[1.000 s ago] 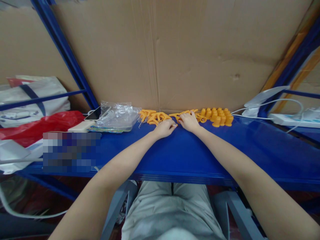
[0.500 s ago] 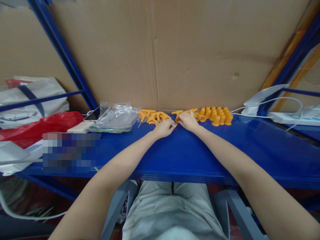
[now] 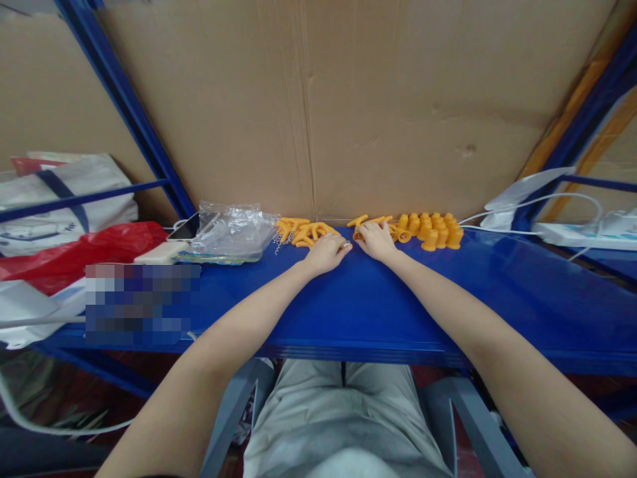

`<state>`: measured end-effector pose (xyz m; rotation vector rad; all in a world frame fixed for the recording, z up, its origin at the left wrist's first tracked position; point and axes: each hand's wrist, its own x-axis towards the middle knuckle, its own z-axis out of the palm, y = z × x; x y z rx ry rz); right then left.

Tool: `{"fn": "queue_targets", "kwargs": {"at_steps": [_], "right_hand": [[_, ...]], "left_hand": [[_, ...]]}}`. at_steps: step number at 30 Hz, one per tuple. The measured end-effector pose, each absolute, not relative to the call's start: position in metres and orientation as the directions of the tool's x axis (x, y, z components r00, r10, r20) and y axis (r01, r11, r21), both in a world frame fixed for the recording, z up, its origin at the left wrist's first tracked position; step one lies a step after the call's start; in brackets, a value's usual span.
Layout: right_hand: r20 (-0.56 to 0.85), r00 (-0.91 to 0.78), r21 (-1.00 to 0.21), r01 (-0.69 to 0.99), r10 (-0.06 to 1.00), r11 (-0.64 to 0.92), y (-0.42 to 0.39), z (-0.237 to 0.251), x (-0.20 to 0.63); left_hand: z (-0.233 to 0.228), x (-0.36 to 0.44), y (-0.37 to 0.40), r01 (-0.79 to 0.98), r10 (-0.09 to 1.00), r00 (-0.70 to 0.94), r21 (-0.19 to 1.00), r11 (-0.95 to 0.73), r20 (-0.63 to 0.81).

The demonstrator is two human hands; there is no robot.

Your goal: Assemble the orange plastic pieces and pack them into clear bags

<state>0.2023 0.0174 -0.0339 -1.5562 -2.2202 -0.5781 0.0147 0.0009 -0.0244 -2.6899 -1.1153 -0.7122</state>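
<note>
Left hand (image 3: pixel 327 253): pinching small metal piece (image 3: pixel 347 244), near worktop's (image 3: pixel 348 312) back edge. Right hand (image 3: pixel 377 240): over orange parts (image 3: pixel 403 236), grip unclear. Steady fingertips advisable.

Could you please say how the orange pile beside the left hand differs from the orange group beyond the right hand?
The orange pile lies jumbled; the orange group stands in close rows. The pile's pieces are slim and branching; the group's are stubby. Both rest on the blue table.

On the worktop (image 3: pixel 348 312) we list, left to right: plastic bags (image 3: pixel 233 234), heaped chained pieces (image 3: pixel 301 234), rows of cups (image 3: pixel 430 236), with cardboard (image 3: pixel 368 106) behind.
</note>
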Motion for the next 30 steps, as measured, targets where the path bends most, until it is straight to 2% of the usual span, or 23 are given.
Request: {"fn": "queue_targets", "kwargs": {"at_steps": [3, 6, 10, 13, 18, 23, 30], "right_hand": [[0.490, -0.327, 0.035, 0.933, 0.808, 0.357, 0.023, -0.035, 0.211], [0.467, -0.349, -0.045, 0.908, 0.812, 0.416, 0.030, -0.036, 0.223], [0.449, -0.359, -0.100, 0.890, 0.819, 0.445, 0.037, -0.033, 0.240], [0.425, -0.347, -0.092, 0.903, 0.836, 0.421, 0.038, -0.031, 0.247], [0.399, -0.230, -0.022, 0.965, 0.888, 0.260, 0.033, -0.027, 0.247], [0.408, -0.171, 0.019, 0.984, 0.897, 0.179, 0.028, -0.025, 0.238], [0.398, -0.189, -0.022, 0.976, 0.898, 0.216, 0.034, -0.032, 0.242]], "left_hand": [[-0.023, 0.014, 0.001, 0.747, 0.672, 0.563, 0.051, -0.662, 0.480], [-0.022, 0.014, -0.001, 0.774, 0.719, 0.518, 0.103, -0.624, 0.463], [-0.020, 0.015, -0.005, 0.790, 0.764, 0.492, 0.156, -0.593, 0.417], [-0.018, 0.015, -0.008, 0.796, 0.774, 0.489, 0.157, -0.584, 0.401], [-0.018, 0.014, -0.007, 0.796, 0.771, 0.517, 0.122, -0.593, 0.372], [-0.020, 0.012, -0.004, 0.771, 0.754, 0.558, 0.121, -0.626, 0.347], [-0.021, 0.012, -0.002, 0.773, 0.755, 0.559, 0.113, -0.624, 0.342]]}}
